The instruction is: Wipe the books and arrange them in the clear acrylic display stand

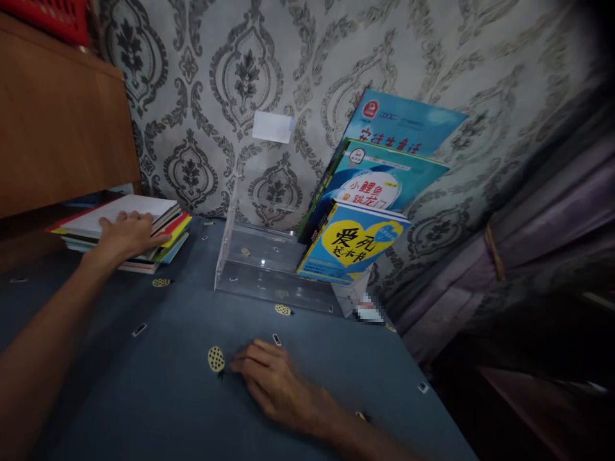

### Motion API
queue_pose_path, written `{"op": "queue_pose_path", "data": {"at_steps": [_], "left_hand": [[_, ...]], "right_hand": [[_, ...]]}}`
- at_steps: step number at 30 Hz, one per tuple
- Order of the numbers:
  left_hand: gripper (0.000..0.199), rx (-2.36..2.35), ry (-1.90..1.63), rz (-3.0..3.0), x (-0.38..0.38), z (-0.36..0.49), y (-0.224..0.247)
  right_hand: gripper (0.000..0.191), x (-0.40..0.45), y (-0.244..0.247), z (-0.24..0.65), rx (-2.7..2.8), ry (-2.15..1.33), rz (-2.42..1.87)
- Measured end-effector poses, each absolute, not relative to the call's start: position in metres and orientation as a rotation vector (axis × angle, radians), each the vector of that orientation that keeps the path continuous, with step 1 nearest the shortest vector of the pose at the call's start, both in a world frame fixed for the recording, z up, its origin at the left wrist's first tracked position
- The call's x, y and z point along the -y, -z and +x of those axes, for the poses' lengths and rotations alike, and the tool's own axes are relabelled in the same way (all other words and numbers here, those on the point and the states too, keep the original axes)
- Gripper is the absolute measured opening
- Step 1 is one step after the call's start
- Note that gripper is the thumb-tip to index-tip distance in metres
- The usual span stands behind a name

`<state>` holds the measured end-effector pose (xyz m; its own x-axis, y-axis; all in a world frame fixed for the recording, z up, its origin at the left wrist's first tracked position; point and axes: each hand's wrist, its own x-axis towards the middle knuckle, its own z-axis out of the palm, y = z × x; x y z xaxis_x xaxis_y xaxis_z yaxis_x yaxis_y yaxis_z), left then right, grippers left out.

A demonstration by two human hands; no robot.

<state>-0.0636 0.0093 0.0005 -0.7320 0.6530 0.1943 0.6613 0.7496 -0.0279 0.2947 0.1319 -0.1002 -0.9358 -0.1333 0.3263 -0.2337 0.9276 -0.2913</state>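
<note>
My left hand (pixel 127 234) lies on top of a stack of books (pixel 144 264) at the left. Its fingers are spread over the white cover of the top book (pixel 144 206), and the thumb reaches past the right edge. On the tablecloth at the lower middle rests my right hand (pixel 276 381), fingers curled loosely together, with nothing visible in them. A clear acrylic book rack (pixel 259 278) stands between the stack and the wall. Several books lean in its right part: a blue and yellow book (pixel 353 246) in front, a teal book (pixel 379 182) behind, and a blue book (pixel 408 121) at the back.
The dark blue-grey tablecloth (pixel 158 384) has pineapple prints. A wooden cabinet (pixel 62 121) overhangs the left side, with a red basket (pixel 48 19) on top. A white label (pixel 273 127) shows behind the rack. Purple-grey curtains (pixel 461 282) hang beyond the right table edge.
</note>
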Motion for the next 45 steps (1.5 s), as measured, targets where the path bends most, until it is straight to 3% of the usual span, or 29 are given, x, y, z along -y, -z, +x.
{"op": "queue_pose_path", "data": {"at_steps": [8, 20, 30, 36, 40, 45], "left_hand": [[0.06, 2.796, 0.023, -1.046, -0.004, -0.055, -0.008], [0.045, 2.791, -0.193, -1.035, 0.016, -0.027, -0.019], [0.047, 2.699, -0.462, -1.101, 0.037, 0.03, -0.021], [0.048, 2.765, -0.611, -1.439, 0.029, 0.089, -0.011], [0.04, 2.801, -0.226, -1.996, 0.015, 0.116, 0.0], [0.042, 2.783, 0.996, -2.563, -0.016, 0.143, 0.025]], "right_hand": [[0.033, -0.134, 0.106, 0.294, 2.774, -0.516, 0.252], [0.027, -0.131, 0.102, 0.294, 2.754, -0.433, 0.262], [0.025, -0.133, 0.106, 0.29, 2.74, -0.402, 0.298], [0.024, -0.131, 0.103, 0.293, 2.706, -0.468, 0.288], [0.029, -0.131, 0.102, 0.294, 2.553, -0.762, 0.122], [0.036, -0.145, 0.111, 0.289, 2.207, -1.124, -0.253]]}}
